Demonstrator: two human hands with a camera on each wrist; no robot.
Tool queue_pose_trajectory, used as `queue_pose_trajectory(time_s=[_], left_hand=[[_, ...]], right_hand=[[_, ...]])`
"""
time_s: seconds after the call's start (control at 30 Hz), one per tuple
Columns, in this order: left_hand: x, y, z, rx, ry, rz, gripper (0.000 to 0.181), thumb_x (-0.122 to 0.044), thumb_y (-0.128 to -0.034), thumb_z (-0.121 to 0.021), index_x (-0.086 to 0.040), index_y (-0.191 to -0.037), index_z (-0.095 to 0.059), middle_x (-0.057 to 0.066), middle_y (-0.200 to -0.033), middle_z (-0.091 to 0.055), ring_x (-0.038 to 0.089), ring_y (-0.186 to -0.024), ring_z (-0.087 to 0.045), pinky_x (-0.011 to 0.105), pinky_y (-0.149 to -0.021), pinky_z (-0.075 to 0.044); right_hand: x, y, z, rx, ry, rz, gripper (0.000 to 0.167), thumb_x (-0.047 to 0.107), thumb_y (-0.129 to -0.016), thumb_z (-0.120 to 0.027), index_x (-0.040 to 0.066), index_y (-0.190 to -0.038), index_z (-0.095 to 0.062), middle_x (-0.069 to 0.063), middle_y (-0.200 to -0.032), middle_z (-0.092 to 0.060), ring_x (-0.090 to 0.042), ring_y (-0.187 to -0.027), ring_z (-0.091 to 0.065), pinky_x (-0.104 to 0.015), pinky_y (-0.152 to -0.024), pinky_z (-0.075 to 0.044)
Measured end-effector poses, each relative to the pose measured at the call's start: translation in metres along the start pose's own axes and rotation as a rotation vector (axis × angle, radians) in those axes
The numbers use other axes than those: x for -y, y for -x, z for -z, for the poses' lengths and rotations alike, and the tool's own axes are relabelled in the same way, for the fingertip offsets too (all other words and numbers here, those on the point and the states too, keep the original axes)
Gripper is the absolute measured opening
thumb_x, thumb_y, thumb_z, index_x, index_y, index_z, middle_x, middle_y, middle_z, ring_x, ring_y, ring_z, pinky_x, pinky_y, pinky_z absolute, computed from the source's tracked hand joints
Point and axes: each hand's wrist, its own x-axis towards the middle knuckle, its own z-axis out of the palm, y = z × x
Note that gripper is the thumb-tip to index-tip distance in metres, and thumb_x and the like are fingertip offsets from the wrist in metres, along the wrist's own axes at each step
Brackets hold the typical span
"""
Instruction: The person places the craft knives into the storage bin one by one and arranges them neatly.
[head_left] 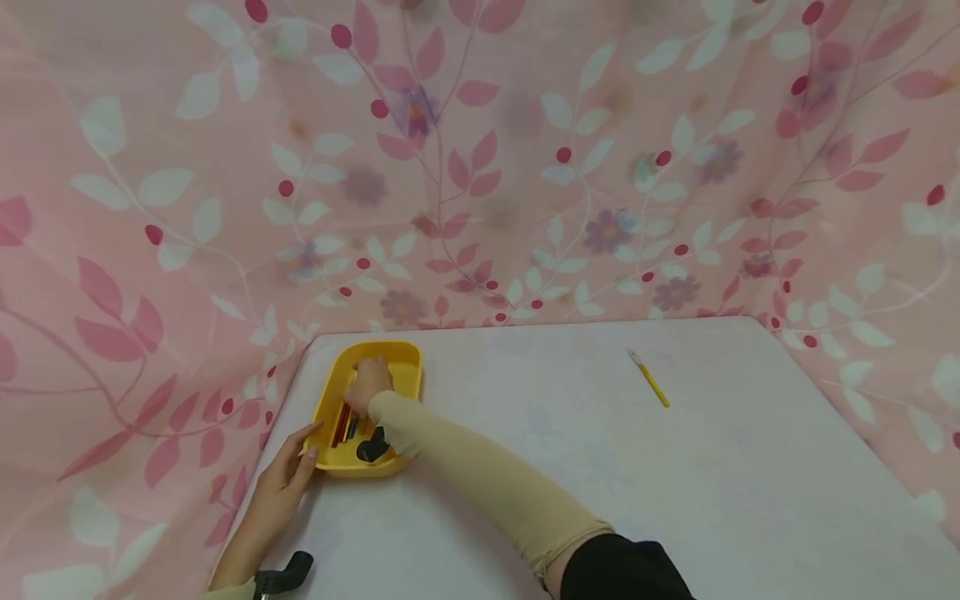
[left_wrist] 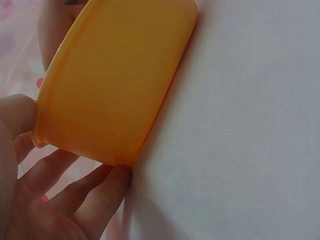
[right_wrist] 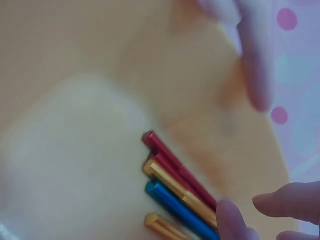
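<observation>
A shallow yellow tray (head_left: 407,358) stands at the back left of the table. My left hand (head_left: 285,471) holds its near left corner; in the left wrist view, the fingers (left_wrist: 102,205) lie against the outer wall, with the thumb at the rim. Over the tray, my right hand (head_left: 369,383) reaches down at the far ends of several coloured pencils (head_left: 347,425). Red, gold and blue (right_wrist: 175,202) ones lie side by side in the right wrist view. There, two right fingertips (right_wrist: 272,202) stand apart, with nothing visible between them; the lower part is cut off.
A slim yellow stick-like tool (head_left: 651,382) with a whitish pointed end lies on the right half of the white table (head_left: 525,400). Pink floral cloth (head_left: 510,167) hangs behind and beside the table. My right forearm crosses the table's front.
</observation>
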Motion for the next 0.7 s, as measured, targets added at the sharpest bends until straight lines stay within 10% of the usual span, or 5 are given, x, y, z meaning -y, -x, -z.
queue_pose_trajectory(time_s=[0.27,0.53,0.7], left_hand=[[0.003,-0.002,0.0,-0.012,0.009,-0.039,0.05,-0.03,-0.1191,-0.05,-0.012,-0.166,-0.042,0.03,-0.17,-0.037,0.058,-0.144,-0.05,0.054,-0.105,-0.049],[0.001,0.002,-0.001,-0.006,0.0,-0.038,0.05,-0.029,-0.1192,-0.05,-0.012,-0.166,-0.042,0.029,-0.17,-0.037,0.057,-0.142,-0.052,0.057,-0.105,-0.051],[0.001,0.002,0.001,0.009,0.002,-0.02,0.053,-0.034,-0.1195,-0.048,-0.014,-0.168,-0.04,0.028,-0.172,-0.034,0.058,-0.145,-0.049,0.056,-0.106,-0.049]], right_hand=[[0.005,0.014,0.023,0.025,-0.045,0.12,0.055,0.017,-0.095,-0.086,0.007,-0.146,-0.069,-0.006,-0.141,-0.066,-0.017,-0.129,-0.06,-0.028,-0.11,-0.052],[-0.003,0.049,0.068,0.067,-0.308,0.215,0.053,0.006,-0.1,-0.078,0.001,-0.151,-0.062,-0.015,-0.142,-0.065,-0.016,-0.07,-0.076,-0.022,-0.072,-0.062],[-0.007,0.068,0.098,0.061,-0.388,0.298,0.052,0.002,-0.101,-0.075,-0.003,-0.15,-0.06,-0.018,-0.135,-0.061,-0.013,-0.074,-0.072,-0.023,-0.06,-0.062]])
